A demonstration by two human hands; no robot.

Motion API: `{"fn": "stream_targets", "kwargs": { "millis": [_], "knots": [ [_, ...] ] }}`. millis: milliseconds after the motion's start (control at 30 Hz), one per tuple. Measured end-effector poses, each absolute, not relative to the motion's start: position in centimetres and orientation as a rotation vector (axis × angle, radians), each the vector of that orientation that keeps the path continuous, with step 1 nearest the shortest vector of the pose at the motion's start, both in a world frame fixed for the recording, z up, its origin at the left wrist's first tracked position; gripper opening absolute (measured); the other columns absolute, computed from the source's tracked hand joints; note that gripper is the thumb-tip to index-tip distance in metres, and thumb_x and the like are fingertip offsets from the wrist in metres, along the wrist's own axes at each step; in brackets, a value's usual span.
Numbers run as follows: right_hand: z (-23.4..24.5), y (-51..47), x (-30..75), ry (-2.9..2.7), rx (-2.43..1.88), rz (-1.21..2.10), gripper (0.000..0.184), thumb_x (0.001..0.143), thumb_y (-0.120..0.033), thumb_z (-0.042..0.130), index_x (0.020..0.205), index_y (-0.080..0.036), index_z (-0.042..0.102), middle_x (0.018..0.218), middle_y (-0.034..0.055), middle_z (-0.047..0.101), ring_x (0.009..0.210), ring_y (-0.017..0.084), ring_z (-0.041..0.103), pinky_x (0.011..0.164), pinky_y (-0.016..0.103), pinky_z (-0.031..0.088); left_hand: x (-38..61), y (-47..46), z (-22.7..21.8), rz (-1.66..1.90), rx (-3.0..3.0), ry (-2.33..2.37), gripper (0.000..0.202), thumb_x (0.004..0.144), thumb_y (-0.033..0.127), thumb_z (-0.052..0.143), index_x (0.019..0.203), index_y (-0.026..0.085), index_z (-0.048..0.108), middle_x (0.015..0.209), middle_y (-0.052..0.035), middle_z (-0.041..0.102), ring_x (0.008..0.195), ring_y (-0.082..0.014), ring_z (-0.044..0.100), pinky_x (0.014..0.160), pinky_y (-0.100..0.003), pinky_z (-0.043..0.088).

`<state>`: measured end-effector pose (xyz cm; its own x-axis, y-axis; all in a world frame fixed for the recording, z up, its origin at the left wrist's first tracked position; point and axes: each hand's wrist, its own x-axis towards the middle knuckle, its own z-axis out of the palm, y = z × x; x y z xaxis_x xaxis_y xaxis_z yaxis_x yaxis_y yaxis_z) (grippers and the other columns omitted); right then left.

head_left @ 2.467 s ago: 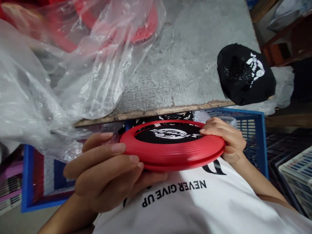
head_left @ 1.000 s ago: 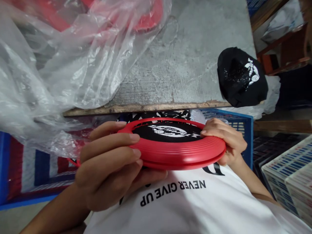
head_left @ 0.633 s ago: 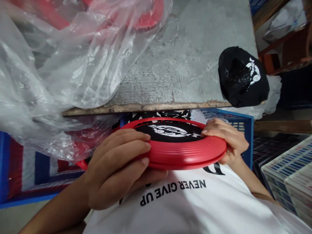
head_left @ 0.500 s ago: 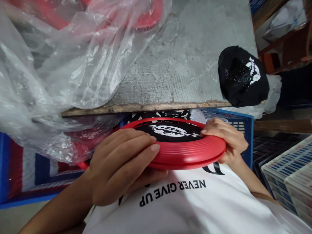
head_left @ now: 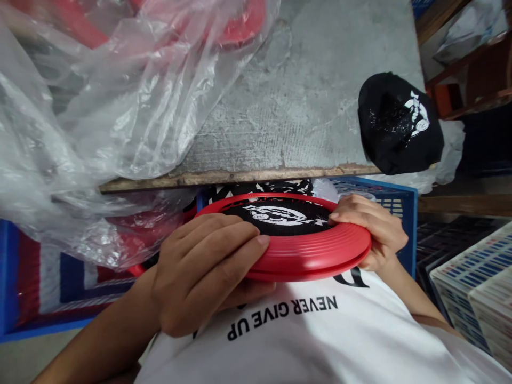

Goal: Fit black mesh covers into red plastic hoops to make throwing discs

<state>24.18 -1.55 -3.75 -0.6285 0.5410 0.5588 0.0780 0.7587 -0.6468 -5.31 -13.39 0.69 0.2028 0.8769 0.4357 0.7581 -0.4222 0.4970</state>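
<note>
At left, the worker's left hand (head_left: 212,269) has slid farther across the red disc (head_left: 316,250), fingers closed over its rim, apparently firming the hold; the disc sits before the white shirt (head_left: 304,336), the right hand (head_left: 372,229) pinching its edge, position unchanged.

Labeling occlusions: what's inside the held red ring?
A black panel with white print sits inside the red ring. Left hand hides part of the left side, right hand part of the right; underside not visible.
</note>
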Motion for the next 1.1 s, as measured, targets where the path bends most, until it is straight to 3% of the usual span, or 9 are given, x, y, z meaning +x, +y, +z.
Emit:
{"fn": "stream_targets", "kwargs": {
  "millis": [467, 700, 900, 1100],
  "knots": [
    [-3.6, -1.0, 24.3, -2.212, -0.487, 0.771, 0.058, 0.091, -0.066, 0.054, 0.117, -0.018, 0.072, 0.080, 0.0100, 0.072, 0.068, 0.025, 0.069, 0.063, 0.043, 0.056, -6.0, -12.3, 0.5, 0.932, 2.467, 1.407, 0.030, 0.087, 0.039, 0.073, 0.110, 0.021, 0.067, 0.100, -0.0065, 0.075, 0.092, -0.0226, 0.073, 0.082, -0.038, 0.064],
    [-0.6, -0.7, 22.9, -2.410, -0.563, 0.367, 0.068, 0.091, -0.072, 0.049, 0.121, -0.014, 0.066, 0.096, 0.0135, 0.072, 0.085, 0.024, 0.069, 0.072, 0.039, 0.055, -6.1, -10.0, 0.4, 1.090, 2.572, 1.370, 0.032, 0.088, 0.037, 0.072, 0.111, 0.017, 0.066, 0.103, -0.0076, 0.074, 0.095, -0.0222, 0.073, 0.087, -0.036, 0.062],
    [1.1, -0.9, 20.3, -2.379, -0.778, 0.138, 0.068, 0.100, -0.068, 0.030, 0.101, -0.013, 0.069, 0.082, 0.0111, 0.069, 0.074, 0.020, 0.062, 0.070, 0.035, 0.049, -5.4, -8.6, 1.9, 1.108, 2.526, 1.447, 0.030, 0.090, 0.035, 0.069, 0.113, 0.016, 0.064, 0.103, -0.0080, 0.074, 0.094, -0.0201, 0.072, 0.087, -0.033, 0.062],
    [2.4, -0.2, 19.1, -2.254, -0.709, 0.072, 0.053, 0.102, -0.056, 0.039, 0.092, -0.012, 0.067, 0.073, 0.0076, 0.064, 0.068, 0.018, 0.057, 0.066, 0.033, 0.042, -4.8, -8.4, 3.8, 1.197, 2.495, 1.553, 0.025, 0.092, 0.034, 0.065, 0.110, 0.016, 0.064, 0.100, -0.0076, 0.074, 0.091, -0.0184, 0.072, 0.084, -0.030, 0.062]
  ]
}}
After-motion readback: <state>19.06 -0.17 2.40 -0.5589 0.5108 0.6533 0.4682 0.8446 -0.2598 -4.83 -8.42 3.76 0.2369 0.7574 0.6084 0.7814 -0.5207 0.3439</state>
